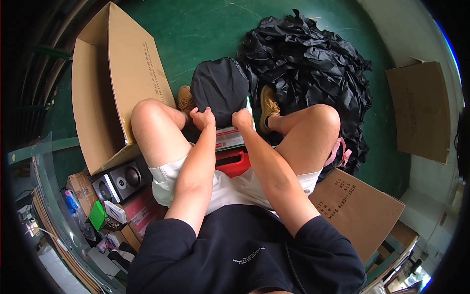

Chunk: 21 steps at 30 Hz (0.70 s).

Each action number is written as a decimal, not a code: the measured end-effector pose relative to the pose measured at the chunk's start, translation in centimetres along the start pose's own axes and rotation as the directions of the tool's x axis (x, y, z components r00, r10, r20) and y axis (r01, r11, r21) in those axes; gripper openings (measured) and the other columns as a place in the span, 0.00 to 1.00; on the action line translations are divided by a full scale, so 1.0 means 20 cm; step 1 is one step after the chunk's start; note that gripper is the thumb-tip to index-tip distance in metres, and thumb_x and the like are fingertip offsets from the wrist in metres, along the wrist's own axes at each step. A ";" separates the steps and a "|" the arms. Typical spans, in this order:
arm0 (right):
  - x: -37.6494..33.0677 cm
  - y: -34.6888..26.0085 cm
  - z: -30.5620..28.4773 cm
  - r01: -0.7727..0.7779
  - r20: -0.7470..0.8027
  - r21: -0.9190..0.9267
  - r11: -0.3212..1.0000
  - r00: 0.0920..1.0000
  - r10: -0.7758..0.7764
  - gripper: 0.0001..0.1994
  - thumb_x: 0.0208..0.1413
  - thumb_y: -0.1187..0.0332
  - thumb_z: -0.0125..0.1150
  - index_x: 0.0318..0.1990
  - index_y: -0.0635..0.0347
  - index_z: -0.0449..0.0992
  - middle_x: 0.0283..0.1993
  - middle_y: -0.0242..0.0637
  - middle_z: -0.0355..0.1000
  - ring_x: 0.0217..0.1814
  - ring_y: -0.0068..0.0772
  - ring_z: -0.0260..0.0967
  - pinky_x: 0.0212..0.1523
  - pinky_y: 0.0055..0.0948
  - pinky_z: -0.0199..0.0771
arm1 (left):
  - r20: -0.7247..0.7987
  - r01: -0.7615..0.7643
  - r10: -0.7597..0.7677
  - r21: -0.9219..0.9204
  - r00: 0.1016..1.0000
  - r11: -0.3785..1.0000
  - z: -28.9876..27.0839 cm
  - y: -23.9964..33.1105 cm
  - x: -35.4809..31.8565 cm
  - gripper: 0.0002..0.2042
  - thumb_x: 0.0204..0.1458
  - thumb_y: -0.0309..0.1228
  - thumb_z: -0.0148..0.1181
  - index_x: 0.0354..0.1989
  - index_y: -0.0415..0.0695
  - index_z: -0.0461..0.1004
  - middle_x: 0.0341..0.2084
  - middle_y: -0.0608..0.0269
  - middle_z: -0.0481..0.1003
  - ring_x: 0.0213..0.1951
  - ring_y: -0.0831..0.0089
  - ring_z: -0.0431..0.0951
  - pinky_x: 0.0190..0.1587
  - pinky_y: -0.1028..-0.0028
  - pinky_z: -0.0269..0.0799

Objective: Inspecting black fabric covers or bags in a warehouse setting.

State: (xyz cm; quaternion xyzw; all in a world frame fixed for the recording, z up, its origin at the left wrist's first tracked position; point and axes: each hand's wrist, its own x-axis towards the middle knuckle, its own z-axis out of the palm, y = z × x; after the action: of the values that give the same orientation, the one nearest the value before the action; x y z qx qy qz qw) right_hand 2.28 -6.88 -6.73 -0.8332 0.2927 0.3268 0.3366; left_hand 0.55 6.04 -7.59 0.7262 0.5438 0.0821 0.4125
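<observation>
Between the seated person's bare knees, the left hand (202, 118) and right hand (242, 119) each clench the near edge of a black fabric bag (220, 89), pulled over a flat box (230, 138). Just below the grip sits a red stool (235, 161). Left of it stands an open cardboard box (110, 83); beyond, a heap of black bags (313, 68) on the green floor (205, 29).

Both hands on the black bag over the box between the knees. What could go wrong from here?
1. The black bag is pinched only at its lower edge by the left hand and right hand; it may slip.
2. The box sits on a red stool edge and could tip.
3. The black bag pile crowds the feet.
</observation>
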 end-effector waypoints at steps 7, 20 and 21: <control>-0.02 -0.02 0.01 -0.001 0.062 -0.090 0.996 0.998 0.007 0.18 0.52 0.62 0.59 0.48 0.61 0.79 0.54 0.46 0.75 0.57 0.46 0.73 0.55 0.38 0.74 | 0.014 -0.581 0.614 0.343 0.789 0.738 -0.04 0.06 -0.11 0.35 0.40 0.30 0.70 0.58 0.40 0.59 0.61 0.46 0.60 0.62 0.47 0.61 0.61 0.54 0.62; 0.30 -0.48 -0.84 0.292 0.013 -0.305 0.906 0.953 -0.303 0.18 0.47 0.65 0.61 0.48 0.57 0.80 0.52 0.43 0.77 0.56 0.44 0.74 0.53 0.38 0.76 | 0.665 -0.607 -0.013 0.690 0.747 0.393 0.03 -0.04 -0.06 0.55 0.49 0.71 0.47 0.70 0.61 0.13 0.69 0.58 0.08 0.69 0.56 0.06 0.66 0.40 0.14; 0.36 -0.51 -1.05 0.289 -0.087 -0.228 0.930 0.945 -0.315 0.19 0.47 0.64 0.61 0.48 0.58 0.80 0.53 0.45 0.76 0.57 0.44 0.73 0.54 0.37 0.75 | 0.681 -0.625 -0.036 0.691 0.731 0.363 0.05 0.03 -0.12 0.54 0.50 0.70 0.45 0.70 0.61 0.13 0.69 0.57 0.08 0.69 0.56 0.06 0.66 0.40 0.14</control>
State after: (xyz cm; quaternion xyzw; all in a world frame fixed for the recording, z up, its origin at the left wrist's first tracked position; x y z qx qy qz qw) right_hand 21.28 -18.42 3.38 -0.9177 0.1445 0.2489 0.2737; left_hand 0.56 3.35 -7.04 0.9044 0.1908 -0.3724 0.0839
